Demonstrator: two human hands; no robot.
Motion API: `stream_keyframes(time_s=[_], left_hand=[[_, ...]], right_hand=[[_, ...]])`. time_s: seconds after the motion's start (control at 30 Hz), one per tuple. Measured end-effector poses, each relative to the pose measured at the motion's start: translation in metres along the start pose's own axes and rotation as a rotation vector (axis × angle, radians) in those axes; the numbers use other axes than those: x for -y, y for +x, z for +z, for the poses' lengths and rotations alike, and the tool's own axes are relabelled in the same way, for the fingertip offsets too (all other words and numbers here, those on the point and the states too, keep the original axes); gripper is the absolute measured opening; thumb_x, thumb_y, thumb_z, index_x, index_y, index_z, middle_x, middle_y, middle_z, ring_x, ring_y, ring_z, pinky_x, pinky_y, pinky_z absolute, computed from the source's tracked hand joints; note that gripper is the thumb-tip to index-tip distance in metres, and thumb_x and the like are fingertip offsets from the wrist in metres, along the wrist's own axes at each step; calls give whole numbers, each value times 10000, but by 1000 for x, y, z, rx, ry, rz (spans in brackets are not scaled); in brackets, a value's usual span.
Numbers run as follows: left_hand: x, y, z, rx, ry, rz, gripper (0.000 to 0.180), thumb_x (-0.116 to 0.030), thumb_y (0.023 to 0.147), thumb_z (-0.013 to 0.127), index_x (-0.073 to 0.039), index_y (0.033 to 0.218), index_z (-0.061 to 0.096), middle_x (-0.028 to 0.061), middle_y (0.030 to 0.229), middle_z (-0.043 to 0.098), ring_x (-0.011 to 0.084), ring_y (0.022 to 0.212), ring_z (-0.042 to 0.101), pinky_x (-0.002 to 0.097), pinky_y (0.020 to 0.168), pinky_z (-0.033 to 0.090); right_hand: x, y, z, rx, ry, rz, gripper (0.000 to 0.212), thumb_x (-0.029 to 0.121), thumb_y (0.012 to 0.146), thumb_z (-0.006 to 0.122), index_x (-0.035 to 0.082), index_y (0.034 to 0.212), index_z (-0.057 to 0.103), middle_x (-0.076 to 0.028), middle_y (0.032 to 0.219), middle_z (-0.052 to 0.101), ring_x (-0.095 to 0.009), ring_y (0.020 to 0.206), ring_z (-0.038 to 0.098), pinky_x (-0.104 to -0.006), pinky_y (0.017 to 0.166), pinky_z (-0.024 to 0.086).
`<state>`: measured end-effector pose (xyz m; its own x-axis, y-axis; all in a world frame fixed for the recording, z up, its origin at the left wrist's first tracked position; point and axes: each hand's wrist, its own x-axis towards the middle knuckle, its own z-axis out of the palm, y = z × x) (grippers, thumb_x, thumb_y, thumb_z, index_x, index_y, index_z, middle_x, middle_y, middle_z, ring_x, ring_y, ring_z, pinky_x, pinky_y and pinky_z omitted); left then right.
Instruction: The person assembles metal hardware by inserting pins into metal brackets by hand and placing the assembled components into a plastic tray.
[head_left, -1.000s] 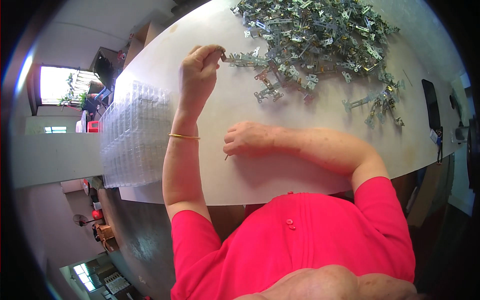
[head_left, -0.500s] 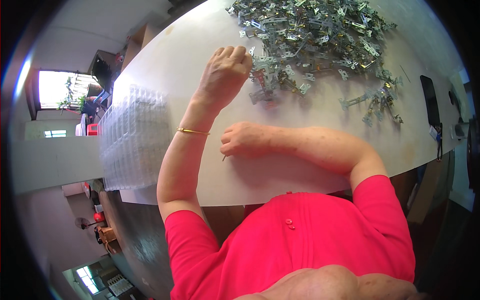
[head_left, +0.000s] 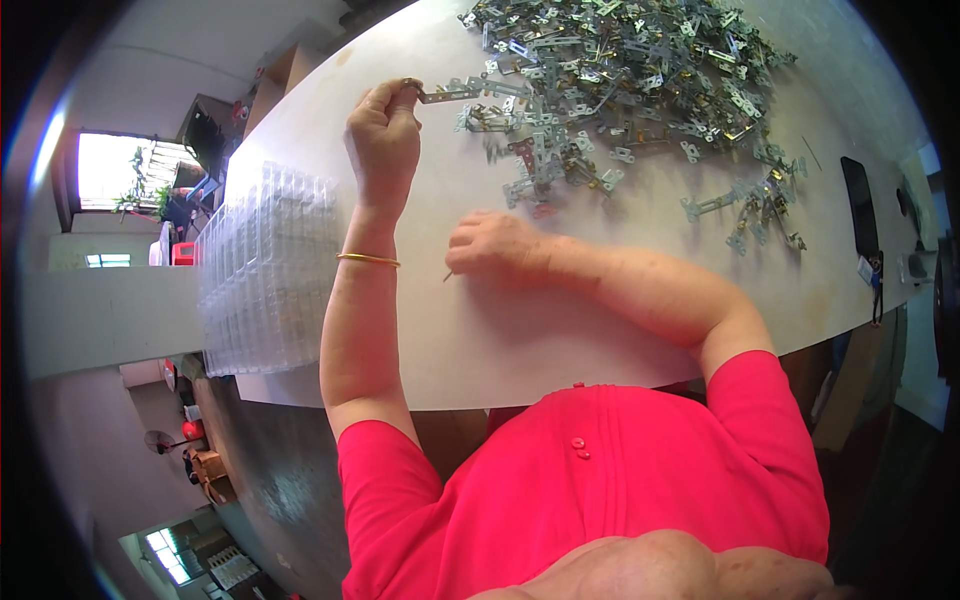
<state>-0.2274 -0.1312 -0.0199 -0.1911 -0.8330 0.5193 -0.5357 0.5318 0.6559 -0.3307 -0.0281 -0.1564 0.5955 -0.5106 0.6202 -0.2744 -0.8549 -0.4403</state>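
Left grip (head_left: 384, 138) pinches a silvery, perforated, seemingly jointed strip (head_left: 442, 97); right grip (head_left: 495, 245), a thin rod (head_left: 448, 276).

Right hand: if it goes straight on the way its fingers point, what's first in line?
Probably the left wrist, near its gold bracelet. Depth is unclear: if that wrist is raised, the right hand might pass beneath it.

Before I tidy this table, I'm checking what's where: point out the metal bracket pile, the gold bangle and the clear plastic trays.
Metal bracket pile (head_left: 640, 75): head view, middle of the heap.
Gold bangle (head_left: 368, 259): head view, middle of the visible band.
Clear plastic trays (head_left: 265, 285): head view, middle of the stack.
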Motion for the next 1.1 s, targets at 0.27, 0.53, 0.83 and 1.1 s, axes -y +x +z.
stream_keyframes(time_s=[0.27, 0.53, 0.83, 1.1], left_hand=[[47, 0, -17, 141, -276, -532, 139, -91, 919, 637, 47, 927, 656, 57, 742, 625, 94, 555, 566, 256, 521, 507], [100, -30, -43, 105, -496, -859, 127, -34, 905, 603, 80, 959, 623, 91, 789, 620, 115, 565, 574, 303, 568, 573], [121, -67, -61, 267, -539, -1073, 179, -48, 921, 553, 96, 1005, 619, 59, 771, 608, 82, 540, 560, 300, 570, 567], [76, -62, -57, 472, 414, -830, 155, -130, 845, 595, 10, 841, 662, 146, 749, 645, 208, 580, 625, 364, 567, 543]], right_hand=[[-18, -2, -14, -64, -52, 114, 64, 96, 815, 636, 116, 858, 593, -48, 885, 620, -263, 885, 593, -379, 832, 452], [-31, -2, -25, -114, -80, 181, 73, 145, 846, 657, 103, 833, 599, -70, 852, 628, -294, 871, 612, -420, 827, 470], [-33, 2, -41, -361, 100, 439, 52, 102, 880, 668, 70, 875, 627, -100, 846, 650, -286, 739, 638, -370, 669, 510], [-31, 0, -37, -389, 187, 479, 57, 100, 910, 666, 61, 934, 632, -75, 780, 628, -173, 640, 605, -299, 589, 482]])
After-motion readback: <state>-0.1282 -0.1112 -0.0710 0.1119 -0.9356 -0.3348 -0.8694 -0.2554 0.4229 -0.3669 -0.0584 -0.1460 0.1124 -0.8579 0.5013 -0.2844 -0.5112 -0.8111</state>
